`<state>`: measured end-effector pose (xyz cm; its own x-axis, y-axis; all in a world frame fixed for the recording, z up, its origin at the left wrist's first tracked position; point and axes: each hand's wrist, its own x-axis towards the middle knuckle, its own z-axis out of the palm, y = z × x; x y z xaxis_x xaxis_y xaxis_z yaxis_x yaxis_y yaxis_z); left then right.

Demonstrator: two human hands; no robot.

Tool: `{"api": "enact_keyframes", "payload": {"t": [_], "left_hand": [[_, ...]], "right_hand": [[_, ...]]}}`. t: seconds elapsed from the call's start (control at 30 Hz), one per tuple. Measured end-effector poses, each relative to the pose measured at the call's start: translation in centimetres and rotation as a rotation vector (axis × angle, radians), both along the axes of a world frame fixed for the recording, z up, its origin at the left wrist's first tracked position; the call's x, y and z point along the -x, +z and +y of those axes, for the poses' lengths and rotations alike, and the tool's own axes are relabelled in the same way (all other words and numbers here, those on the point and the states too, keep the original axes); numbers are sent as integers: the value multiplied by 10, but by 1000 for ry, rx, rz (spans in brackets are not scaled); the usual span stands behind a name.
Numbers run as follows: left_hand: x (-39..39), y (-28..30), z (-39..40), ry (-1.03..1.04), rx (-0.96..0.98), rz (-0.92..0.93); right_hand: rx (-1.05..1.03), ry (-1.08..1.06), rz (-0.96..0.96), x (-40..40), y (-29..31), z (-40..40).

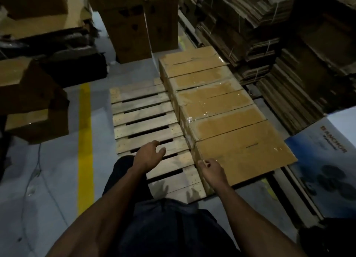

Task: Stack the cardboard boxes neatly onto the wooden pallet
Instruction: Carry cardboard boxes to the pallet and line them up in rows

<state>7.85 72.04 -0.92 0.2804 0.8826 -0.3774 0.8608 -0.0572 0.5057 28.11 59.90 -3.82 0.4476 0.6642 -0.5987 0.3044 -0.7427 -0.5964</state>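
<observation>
Single head view, wide-angle, looking forward and steeply down from standing height. Pallet [146, 120] and boxes [217, 110] fill centre frame at close range; both forearms enter from the bottom edge. Floor [57, 179] at left.

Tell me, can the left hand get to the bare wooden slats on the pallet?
Probably yes. The left hand hangs open right above the pallet, and nothing lies between them; the boxes fill only the right side.
</observation>
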Motion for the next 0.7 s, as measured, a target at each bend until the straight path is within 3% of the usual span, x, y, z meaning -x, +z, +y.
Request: {"api": "enact_keyframes", "payload": {"t": [0.27, 0.53, 0.7], "left_hand": [[35, -6, 38, -165, 60, 51], [112, -18, 94, -626, 48, 43], [148, -18, 103, -822, 70, 58]], "right_hand": [[79, -141, -34, 42, 14, 11], [85, -459, -109, 146, 22, 20], [133, -631, -60, 227, 30, -5]]}}
